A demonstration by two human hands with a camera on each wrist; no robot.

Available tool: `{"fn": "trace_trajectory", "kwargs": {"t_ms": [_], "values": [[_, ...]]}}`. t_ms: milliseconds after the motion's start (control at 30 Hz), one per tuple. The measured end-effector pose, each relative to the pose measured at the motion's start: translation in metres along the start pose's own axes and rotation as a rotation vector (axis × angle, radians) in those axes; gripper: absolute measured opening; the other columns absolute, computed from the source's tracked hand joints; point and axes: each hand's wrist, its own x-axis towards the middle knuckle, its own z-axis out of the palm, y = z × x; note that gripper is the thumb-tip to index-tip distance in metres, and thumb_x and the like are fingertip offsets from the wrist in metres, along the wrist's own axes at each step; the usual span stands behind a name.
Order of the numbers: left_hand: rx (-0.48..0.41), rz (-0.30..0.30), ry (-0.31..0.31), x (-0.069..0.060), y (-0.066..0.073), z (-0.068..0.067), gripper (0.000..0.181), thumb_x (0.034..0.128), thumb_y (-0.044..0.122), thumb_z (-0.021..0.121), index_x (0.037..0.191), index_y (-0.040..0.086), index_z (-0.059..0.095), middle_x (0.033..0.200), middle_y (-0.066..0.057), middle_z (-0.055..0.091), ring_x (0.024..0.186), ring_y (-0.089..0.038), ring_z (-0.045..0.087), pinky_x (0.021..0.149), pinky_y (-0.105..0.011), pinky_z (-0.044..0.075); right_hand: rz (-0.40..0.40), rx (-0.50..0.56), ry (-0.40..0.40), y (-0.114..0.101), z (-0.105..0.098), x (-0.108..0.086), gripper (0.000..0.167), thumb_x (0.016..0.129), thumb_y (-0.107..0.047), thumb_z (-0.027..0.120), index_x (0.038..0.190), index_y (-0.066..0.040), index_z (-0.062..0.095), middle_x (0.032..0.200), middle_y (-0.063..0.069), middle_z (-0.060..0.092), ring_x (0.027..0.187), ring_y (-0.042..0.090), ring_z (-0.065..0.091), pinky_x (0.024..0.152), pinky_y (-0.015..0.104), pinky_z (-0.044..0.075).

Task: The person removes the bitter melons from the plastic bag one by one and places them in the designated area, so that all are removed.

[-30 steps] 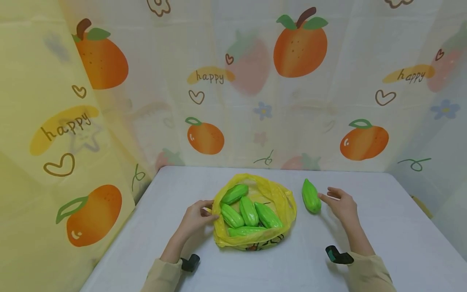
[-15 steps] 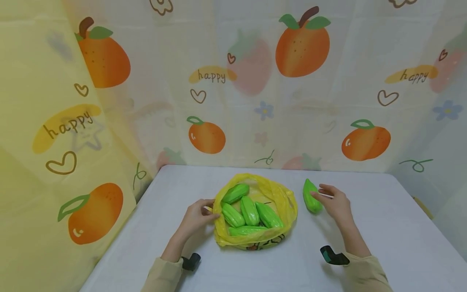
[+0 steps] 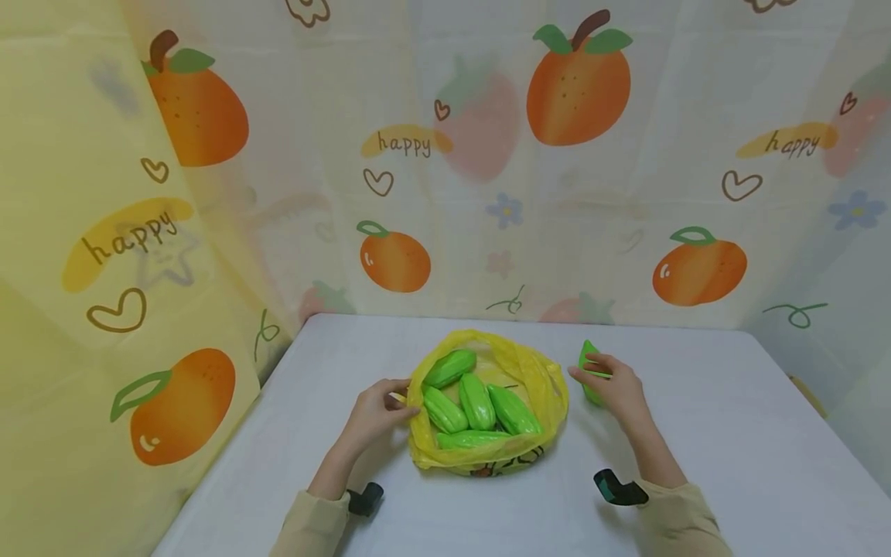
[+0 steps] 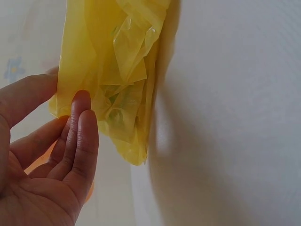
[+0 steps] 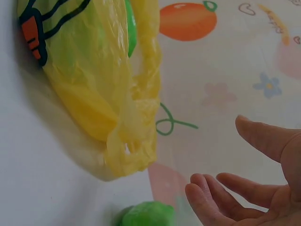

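A yellow plastic bag (image 3: 554,381) stands with its mouth spread wide, holding several glossy green, ribbed, gourd-like vegetables (image 3: 476,401). My left hand (image 3: 376,410) pinches the bag's left rim between thumb and forefinger, with the other fingers against its outside in the left wrist view. To the right of the bag lies one loose green vegetable (image 3: 587,350), partly covered by my right hand (image 3: 618,389) in the head view. The right wrist view has that hand's fingers apart and holding nothing, with the loose vegetable (image 5: 148,215) below the bag's edge.
A white-covered table (image 3: 752,433) lies under everything. Behind it hangs a fruit-printed curtain (image 3: 557,263), and a yellow printed sheet (image 3: 83,402) stands along the left side. Each wrist carries a small black camera mount (image 3: 619,489).
My right hand has moved left, from beside the loose green vegetable to in front of it. The left hand stays at the bag's rim, and the bag has not moved.
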Motion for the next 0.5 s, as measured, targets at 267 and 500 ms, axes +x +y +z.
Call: {"fn": "trace_trajectory", "kwargs": {"t_ms": [267,500], "values": [[-0.006,-0.005,0.003,0.0,-0.001,0.001,0.049,0.0753,0.019,0.08,0.12,0.008,0.064,0.102,-0.002,0.064,0.076,-0.009,0.062,0.067,-0.022,0.052,-0.01,0.01,-0.027,-0.005,0.015,0.002,0.066,0.088,-0.042,0.064,0.138,-0.003,0.045,0.131,0.021,0.055,0.123,0.037,0.049,0.099,0.048,0.044],[0.006,-0.008,0.0,0.0,0.0,0.0,0.049,0.0762,0.021,0.08,0.121,0.008,0.064,0.104,-0.003,0.064,0.076,-0.009,0.062,0.068,-0.023,0.052,-0.029,0.034,-0.049,-0.011,0.027,0.001,0.068,0.087,-0.042,0.066,0.138,-0.002,0.045,0.13,0.022,0.056,0.12,0.037,0.052,0.098,0.047,0.045]]}}
